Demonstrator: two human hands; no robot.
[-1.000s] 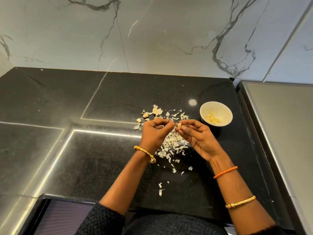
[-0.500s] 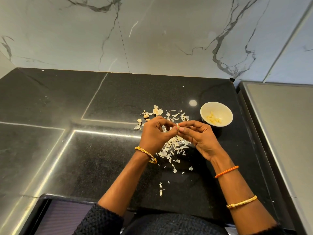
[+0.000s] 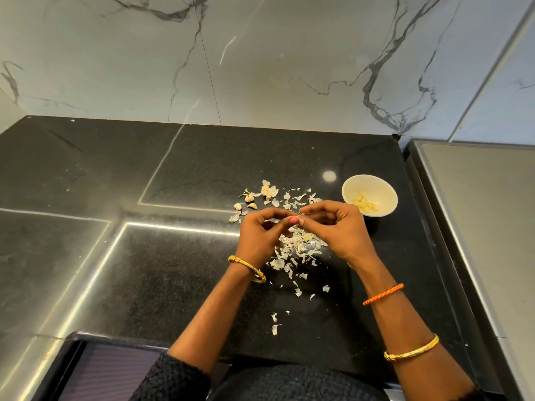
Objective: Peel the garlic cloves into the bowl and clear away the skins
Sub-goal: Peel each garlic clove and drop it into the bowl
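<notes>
- Lying at the far left of the pile — three or so unpeeled cloves (image 3: 248,201), apart from both hands and not yet touched; probably easy to be knocking toward the counter (image 3: 144,270) edge if a wrist is sweeping wide.
- Curling inward, the left hand (image 3: 260,235), its fingertips (image 3: 293,219) meeting the other hand's over the skins (image 3: 295,250); pinching something small there, most likely the clove in work, though hidden almost fully between the tips.
- Risking a slip here — a clove squeezed out of its loosened skin possibly dropping into the scraps below, and getting lost among them.
- Curling too, the right hand (image 3: 341,233), thumb and first fingers closing on the same small thing from the opposite side; not possible to tell which hand is carrying the clove itself.
- Standing just beside the right hand, the bowl (image 3: 385,195), already holding peeled cloves (image 3: 364,204); likely risking a tip if the knuckles are bumping its rim.
- Scattering toward the body, loose flakes — probably drifting further with any quick movement.
</notes>
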